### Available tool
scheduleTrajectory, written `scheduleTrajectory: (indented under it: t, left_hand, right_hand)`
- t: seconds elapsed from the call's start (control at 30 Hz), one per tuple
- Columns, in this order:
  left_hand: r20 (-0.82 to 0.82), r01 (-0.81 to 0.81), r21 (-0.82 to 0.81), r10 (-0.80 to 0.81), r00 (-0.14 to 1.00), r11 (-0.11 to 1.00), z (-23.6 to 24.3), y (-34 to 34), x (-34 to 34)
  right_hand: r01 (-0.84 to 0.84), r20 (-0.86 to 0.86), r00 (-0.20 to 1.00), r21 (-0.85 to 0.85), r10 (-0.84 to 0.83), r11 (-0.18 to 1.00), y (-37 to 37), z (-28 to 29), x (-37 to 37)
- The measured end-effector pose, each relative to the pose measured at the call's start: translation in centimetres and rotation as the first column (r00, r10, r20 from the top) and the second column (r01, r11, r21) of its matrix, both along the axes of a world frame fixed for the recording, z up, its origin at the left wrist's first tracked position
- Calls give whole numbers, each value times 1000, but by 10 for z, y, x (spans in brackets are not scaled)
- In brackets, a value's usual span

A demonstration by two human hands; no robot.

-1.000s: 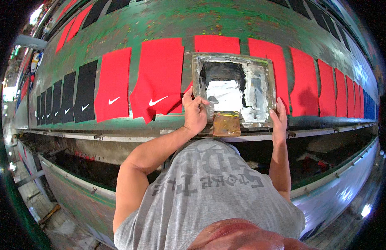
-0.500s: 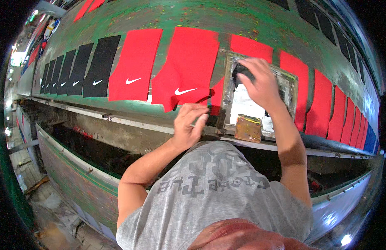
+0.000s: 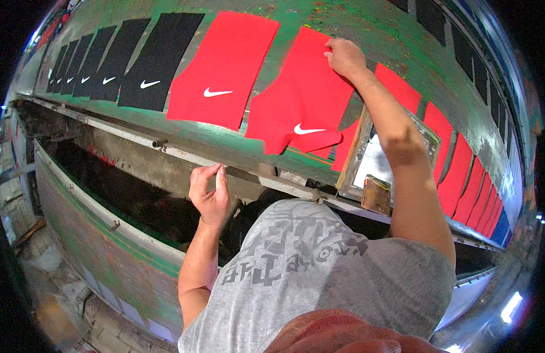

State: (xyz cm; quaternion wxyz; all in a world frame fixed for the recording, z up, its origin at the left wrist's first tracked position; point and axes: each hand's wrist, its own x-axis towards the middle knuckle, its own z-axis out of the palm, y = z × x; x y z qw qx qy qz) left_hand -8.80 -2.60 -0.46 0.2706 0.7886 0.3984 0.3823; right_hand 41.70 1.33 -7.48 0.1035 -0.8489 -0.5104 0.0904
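A red cut fabric panel (image 3: 310, 88) with a white curved mark lies on the green table (image 3: 225, 143), its near edge rumpled and folded. My right hand (image 3: 346, 57) is closed at that panel's far right corner, fingertips pinching the cloth. My left hand (image 3: 210, 196) hovers off the table's near edge, thumb and forefinger pressed together; anything between them is too small to make out. Under my right forearm lies a printing frame (image 3: 350, 154) with white ink inside, partly hidden by the arm. A stained brown block (image 3: 376, 194) rests at its near end.
Left of the panel lies another marked red panel (image 3: 225, 70), then a row of black panels (image 3: 160, 62). More red panels (image 3: 455, 167) run off to the right. A metal rail (image 3: 125, 131) edges the table, with a dark trough (image 3: 137, 206) below.
My right hand has left the printing frame and reached the red panel's far corner. My left hand has drawn back from the panel's near edge. The whole view has shifted.
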Motion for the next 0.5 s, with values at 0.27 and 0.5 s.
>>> scheduleTrajectory:
  t: [0.27,0.5]
  left_hand:
    - [-89,189,50,-184,979,981,-16,57,45]
    - [-487,224,-15,-202,850,975,-31,90,113]
  right_hand:
    - [-20,47,999,185,12,982,20,11,21]
    - [49,-46,998,97,-45,994,26,-2,29]
